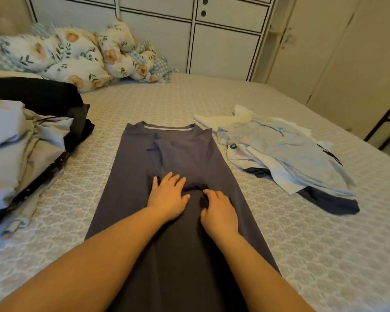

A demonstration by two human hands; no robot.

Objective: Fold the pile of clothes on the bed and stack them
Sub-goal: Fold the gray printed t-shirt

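Grey shirt (178, 167) lies flat mid-bed (302, 233), sides folded in, collar far end; its near end is cut off by the frame. Left hand (168, 197) spread flat on shirt. Right hand (218, 212) beside it, fingers curled on a dark crease; a pinch is unclear. Right of shirt: loose pale clothes (284, 154). Left of shirt: heap (20, 149), partly cut off. Beyond shirt: floral duvet (77, 57), blurred, then white cabinets (212, 37).
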